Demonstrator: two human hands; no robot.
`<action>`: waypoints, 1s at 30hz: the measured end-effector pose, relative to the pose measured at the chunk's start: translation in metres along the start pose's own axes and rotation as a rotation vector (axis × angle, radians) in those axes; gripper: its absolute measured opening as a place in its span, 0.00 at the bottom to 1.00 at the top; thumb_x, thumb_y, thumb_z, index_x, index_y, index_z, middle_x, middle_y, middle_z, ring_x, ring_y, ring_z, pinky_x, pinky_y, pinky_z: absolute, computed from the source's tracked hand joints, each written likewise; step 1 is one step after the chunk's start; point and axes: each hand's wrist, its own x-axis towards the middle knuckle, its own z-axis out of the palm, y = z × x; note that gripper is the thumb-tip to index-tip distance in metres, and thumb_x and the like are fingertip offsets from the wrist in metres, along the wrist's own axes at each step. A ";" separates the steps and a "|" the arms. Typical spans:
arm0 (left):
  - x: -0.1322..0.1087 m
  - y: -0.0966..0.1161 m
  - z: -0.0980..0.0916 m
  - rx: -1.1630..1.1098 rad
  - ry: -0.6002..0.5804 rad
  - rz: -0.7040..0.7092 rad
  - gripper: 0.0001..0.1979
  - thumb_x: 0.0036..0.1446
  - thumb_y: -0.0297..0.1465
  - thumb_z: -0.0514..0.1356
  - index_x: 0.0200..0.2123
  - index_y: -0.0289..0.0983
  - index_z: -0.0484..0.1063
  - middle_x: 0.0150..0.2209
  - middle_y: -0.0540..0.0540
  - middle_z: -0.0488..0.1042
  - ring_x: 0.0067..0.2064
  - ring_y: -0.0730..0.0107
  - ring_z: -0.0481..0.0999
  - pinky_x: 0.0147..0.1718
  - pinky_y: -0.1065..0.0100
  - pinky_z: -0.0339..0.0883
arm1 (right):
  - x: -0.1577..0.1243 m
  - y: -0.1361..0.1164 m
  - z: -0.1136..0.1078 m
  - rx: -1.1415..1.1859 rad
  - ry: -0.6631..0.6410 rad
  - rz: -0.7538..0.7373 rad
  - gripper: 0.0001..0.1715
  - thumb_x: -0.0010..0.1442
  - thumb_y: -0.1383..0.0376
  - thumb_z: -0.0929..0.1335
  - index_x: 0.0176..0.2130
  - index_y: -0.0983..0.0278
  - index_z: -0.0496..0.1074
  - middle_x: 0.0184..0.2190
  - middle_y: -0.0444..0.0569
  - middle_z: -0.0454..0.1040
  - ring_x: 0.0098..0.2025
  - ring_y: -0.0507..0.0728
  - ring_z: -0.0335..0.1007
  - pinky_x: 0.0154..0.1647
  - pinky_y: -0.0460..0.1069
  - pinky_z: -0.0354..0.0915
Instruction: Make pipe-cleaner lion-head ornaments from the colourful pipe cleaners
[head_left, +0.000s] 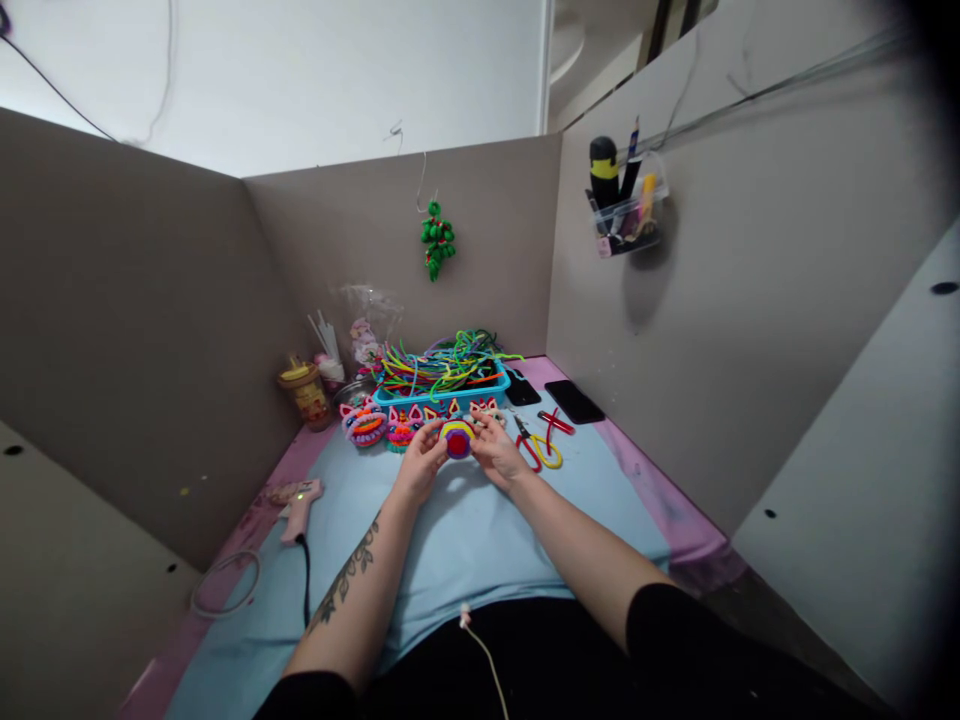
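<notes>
Between my two hands is a small round piece of coiled pipe cleaner (458,440), with a red middle, a purple ring and yellow toward its upper edge. My left hand (424,455) pinches its left side, and my right hand (496,452) grips it from the right. Just behind my hands stands a row of several fuzzy pipe-cleaner figures with pointed ears, among them a pink, orange and purple one (365,424). Scissors with red and yellow handles (541,449) lie open right of my right hand, beside a red tool (556,422).
A blue basket (442,400) heaped with colourful pipe cleaners stands at the back. A pink glue gun (301,512) with its cord lies left. Two dark phones (574,401) rest back right. Partition walls (405,250) enclose the table; a clear holder (628,225) hangs on the right one.
</notes>
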 end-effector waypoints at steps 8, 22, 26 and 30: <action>0.004 -0.008 -0.003 0.240 0.024 0.135 0.26 0.45 0.39 0.65 0.48 0.35 0.69 0.49 0.37 0.72 0.49 0.58 0.72 0.48 0.58 0.65 | -0.002 -0.002 0.003 0.005 -0.004 -0.008 0.33 0.40 0.69 0.74 0.46 0.58 0.64 0.31 0.42 0.74 0.34 0.53 0.72 0.38 0.50 0.68; -0.001 -0.007 -0.001 0.365 -0.090 0.329 0.34 0.43 0.26 0.66 0.55 0.40 0.60 0.54 0.37 0.67 0.57 0.60 0.65 0.55 0.58 0.59 | -0.002 0.000 0.005 -0.012 0.011 0.050 0.22 0.46 0.60 0.72 0.41 0.61 0.67 0.34 0.46 0.76 0.36 0.57 0.74 0.39 0.54 0.69; -0.001 -0.008 -0.001 0.344 -0.147 0.378 0.35 0.45 0.26 0.64 0.57 0.39 0.56 0.58 0.36 0.62 0.60 0.60 0.61 0.58 0.57 0.54 | -0.001 0.002 0.003 -0.023 -0.060 0.080 0.22 0.43 0.64 0.73 0.40 0.61 0.68 0.36 0.47 0.76 0.38 0.57 0.73 0.41 0.54 0.68; -0.002 -0.009 0.000 0.367 -0.151 0.365 0.38 0.44 0.28 0.66 0.57 0.40 0.55 0.58 0.36 0.61 0.60 0.57 0.60 0.57 0.57 0.55 | -0.003 0.003 0.003 -0.006 -0.085 0.120 0.25 0.39 0.71 0.71 0.40 0.61 0.69 0.35 0.45 0.76 0.38 0.56 0.73 0.38 0.50 0.67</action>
